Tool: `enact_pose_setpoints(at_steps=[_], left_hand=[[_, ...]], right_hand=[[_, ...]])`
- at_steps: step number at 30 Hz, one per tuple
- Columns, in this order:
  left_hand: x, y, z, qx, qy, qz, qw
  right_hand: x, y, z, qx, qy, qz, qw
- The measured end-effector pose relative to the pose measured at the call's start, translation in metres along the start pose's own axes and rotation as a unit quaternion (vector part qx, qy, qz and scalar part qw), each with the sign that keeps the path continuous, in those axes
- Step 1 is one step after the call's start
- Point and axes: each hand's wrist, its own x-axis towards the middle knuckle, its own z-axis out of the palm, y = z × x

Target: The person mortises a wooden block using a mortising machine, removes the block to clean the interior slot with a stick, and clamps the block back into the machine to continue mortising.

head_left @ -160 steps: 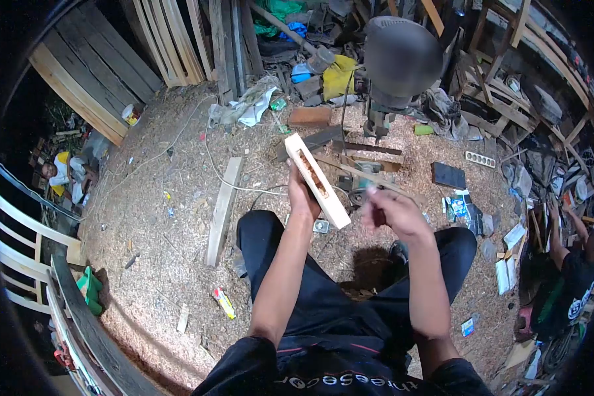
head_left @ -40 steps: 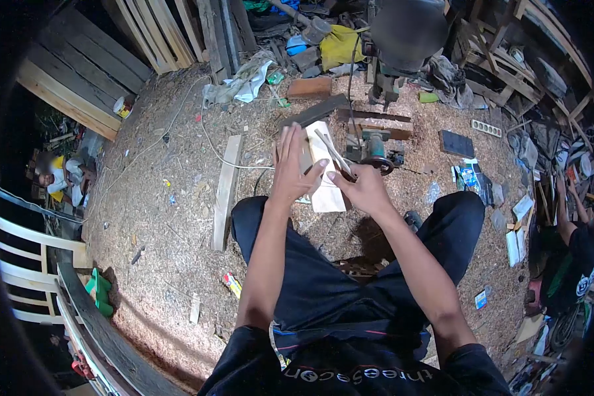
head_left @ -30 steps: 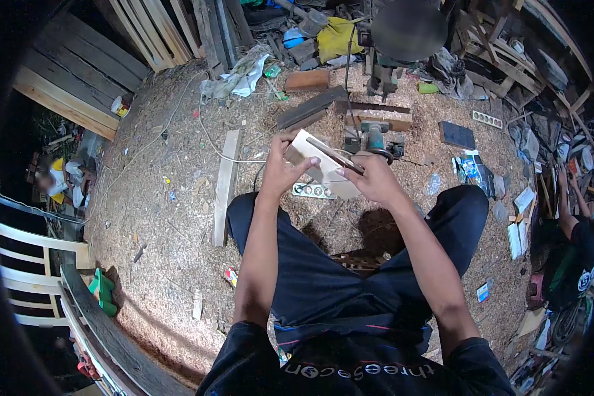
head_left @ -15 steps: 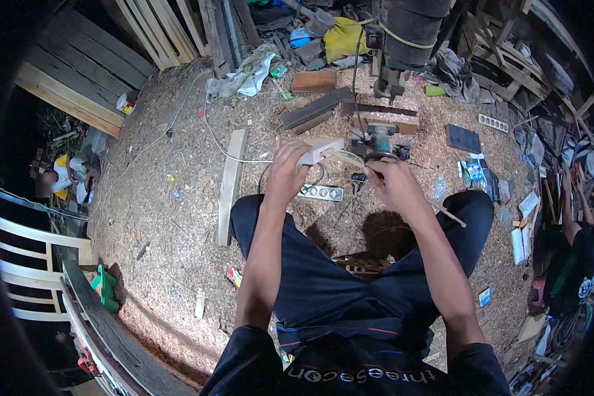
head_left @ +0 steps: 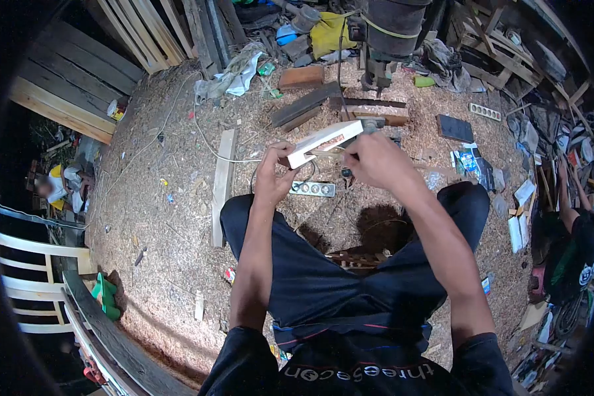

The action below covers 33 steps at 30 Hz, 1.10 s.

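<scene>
My left hand is closed round the near left end of a pale wooden block, which is held up and tilted above my lap. A long slot shows in the block's side facing me. My right hand is closed, its fingers pinching a thin pale stick whose tip reaches the block's lower edge. How far the tip goes in cannot be made out. Just behind the block and my right hand, a greenish power tool is mostly hidden.
Wood shavings cover the floor. A power strip lies between my knees, a long plank to the left. Ahead stand dark beams and a machine with a dark housing. One person sits far left; another is at right.
The block has turned and come up, so its slotted side now faces me. My right hand has risen and moved closer over it. The view has shifted slightly.
</scene>
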Motion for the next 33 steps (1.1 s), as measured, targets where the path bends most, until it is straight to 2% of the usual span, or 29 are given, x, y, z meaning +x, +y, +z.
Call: enact_pose_setpoints(at_steps=[3, 6, 9, 12, 15, 19, 22, 23, 25, 27, 30, 31, 33], left_hand=[[0.000, -0.004, -0.004, 0.035, 0.003, -0.001, 0.999], [0.000, -0.014, -0.001, -0.009, 0.010, -0.023, 1.000], [-0.001, -0.010, 0.008, -0.055, 0.008, -0.032, 0.998], [-0.002, -0.006, 0.006, -0.022, -0.004, -0.013, 1.000], [0.000, 0.002, 0.003, 0.007, -0.020, 0.017, 1.000], [0.003, 0.014, 0.005, 0.036, -0.012, 0.083, 0.996], [0.004, 0.004, 0.008, 0.050, 0.010, 0.101, 0.994], [0.001, 0.003, 0.009, 0.015, 0.009, 0.071, 0.997], [0.000, 0.002, 0.011, -0.055, 0.012, 0.014, 0.998], [-0.001, 0.001, 0.013, -0.054, -0.015, 0.025, 0.998], [-0.002, -0.008, 0.018, -0.071, -0.019, -0.002, 0.997], [-0.001, -0.011, 0.018, -0.095, -0.009, -0.010, 0.995], [0.004, -0.012, 0.016, -0.134, -0.008, -0.035, 0.990]], right_hand=[[0.006, 0.006, -0.025, -0.041, -0.039, 0.096, 0.994], [-0.005, -0.016, -0.041, -0.043, -0.051, 0.078, 0.995], [-0.007, -0.029, -0.016, -0.047, 0.019, 0.033, 0.998], [0.001, -0.014, -0.006, -0.008, 0.011, 0.038, 0.999], [0.005, 0.006, -0.019, -0.070, -0.030, 0.072, 0.994], [-0.013, -0.001, -0.030, -0.009, -0.031, 0.024, 0.999], [-0.024, -0.020, -0.005, -0.016, 0.067, 0.025, 0.997], [-0.023, -0.024, -0.008, -0.001, 0.043, 0.059, 0.997], [-0.013, -0.013, -0.012, 0.009, 0.022, 0.045, 0.999], [-0.006, -0.003, -0.015, -0.009, 0.021, 0.019, 1.000], [-0.009, 0.004, -0.027, -0.063, 0.040, 0.114, 0.991], [-0.008, 0.013, -0.029, -0.048, 0.054, 0.063, 0.995], [-0.012, 0.003, -0.036, -0.015, 0.012, 0.049, 0.999]])
